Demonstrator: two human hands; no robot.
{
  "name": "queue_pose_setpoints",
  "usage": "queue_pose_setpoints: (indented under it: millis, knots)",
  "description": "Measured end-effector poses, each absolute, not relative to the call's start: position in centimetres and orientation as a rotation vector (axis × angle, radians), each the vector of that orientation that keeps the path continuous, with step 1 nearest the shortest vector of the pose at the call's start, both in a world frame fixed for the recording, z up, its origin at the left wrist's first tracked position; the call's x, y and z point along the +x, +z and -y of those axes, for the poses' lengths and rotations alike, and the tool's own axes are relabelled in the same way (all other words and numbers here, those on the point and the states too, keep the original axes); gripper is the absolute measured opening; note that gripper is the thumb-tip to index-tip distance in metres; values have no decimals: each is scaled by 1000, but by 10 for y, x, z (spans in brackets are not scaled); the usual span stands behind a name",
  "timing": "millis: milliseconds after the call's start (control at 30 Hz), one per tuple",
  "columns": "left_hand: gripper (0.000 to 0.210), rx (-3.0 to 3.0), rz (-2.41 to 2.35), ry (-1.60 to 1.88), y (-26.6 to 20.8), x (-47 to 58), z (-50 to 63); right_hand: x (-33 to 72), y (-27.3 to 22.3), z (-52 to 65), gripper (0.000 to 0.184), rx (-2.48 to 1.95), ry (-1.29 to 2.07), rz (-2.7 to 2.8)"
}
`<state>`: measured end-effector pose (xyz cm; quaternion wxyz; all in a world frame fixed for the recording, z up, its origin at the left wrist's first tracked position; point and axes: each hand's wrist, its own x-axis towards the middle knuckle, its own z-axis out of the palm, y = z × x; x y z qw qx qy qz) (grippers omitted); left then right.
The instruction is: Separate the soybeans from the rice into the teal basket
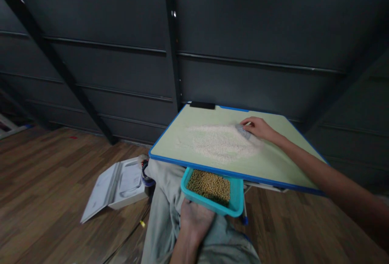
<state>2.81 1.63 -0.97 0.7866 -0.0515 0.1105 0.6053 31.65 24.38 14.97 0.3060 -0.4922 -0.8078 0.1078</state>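
Observation:
A shallow turquoise plastic tray [238, 199] rests in my left hand [197, 217], which grips it from beneath at its near side. Inside lies a layer of small round yellowish beans [209, 185]. The tray sits just below the near edge of a pale green tabletop [170, 144] with a blue rim. Pale granular material [220, 142] is spread across the middle of that tabletop. Over its right side, my right hand [258, 128] is closed on a small grey piece [243, 130], which touches the grains; its exact kind is unclear.
A black flat object [202, 105] lies at the table's far left edge. Behind stands a dark panelled wall [261, 25]. On the wooden floor [48, 183] to the left are an opened white box [130, 183] and a black cable [127, 237]. Grey trousers [164, 199] show under the tray.

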Motion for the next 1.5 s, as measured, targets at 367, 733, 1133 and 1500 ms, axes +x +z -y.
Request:
queue_pose_setpoints:
  millis: [367, 733, 1133, 1500]
  knots:
    - [49, -142, -242, 1305, -5, 29, -16, 232, 178, -263, 27, -1191, 183, 2168]
    - [48, -103, -178, 1277, -20, 28, -18, 160, 159, -277, 22, -1172, 336, 2170]
    - [51, -151, -264, 1316, -6, 31, -17, 299, 158, -264, 12, -1334, 476, 1969]
    - [45, -44, -271, 1113, -28, 42, 15, 338, 148, -248, 38, -1249, 597, 1551]
